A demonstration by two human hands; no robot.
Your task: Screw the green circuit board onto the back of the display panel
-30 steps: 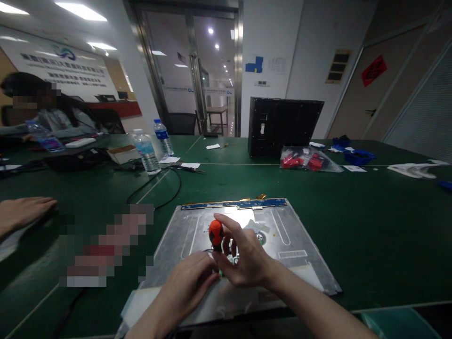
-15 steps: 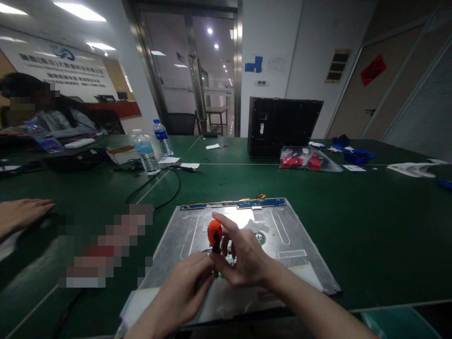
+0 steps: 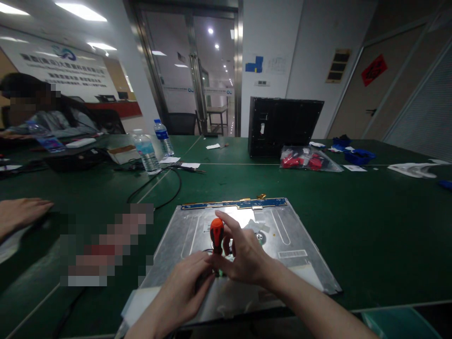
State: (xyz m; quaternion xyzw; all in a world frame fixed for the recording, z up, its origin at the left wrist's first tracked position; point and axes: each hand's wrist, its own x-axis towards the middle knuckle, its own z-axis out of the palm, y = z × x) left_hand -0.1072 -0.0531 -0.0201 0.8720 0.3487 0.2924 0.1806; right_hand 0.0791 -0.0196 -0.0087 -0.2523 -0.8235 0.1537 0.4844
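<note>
An orange-and-black screwdriver point(image 3: 216, 230) stands nearly upright over the middle of a flat silver metal panel point(image 3: 300, 235). My right hand point(image 3: 247, 254) closes on its handle, the forefinger near the top and the thumb low down. My left hand point(image 3: 183, 282) is low beside the screwdriver's lower end, its fingers bent together. Whatever those fingers hold is hidden. A bit of green point(image 3: 220, 272) shows beneath my hands, and the screwdriver tip is covered. Along the panel's far edge runs a narrow blue circuit board point(image 3: 226, 205).
Further back are a black box-like casing point(image 3: 284, 127), a clear bag with red pieces point(image 3: 307, 159) and two water bottles point(image 3: 145, 153) point(image 3: 163, 137). A black cable point(image 3: 178, 190) curves left of the panel. Another person's hand point(image 3: 23, 214) rests at the far left.
The screwdriver handle has turned slightly and shifted a little to the right, and my right fingers moved with it. My left hand is almost still.
</note>
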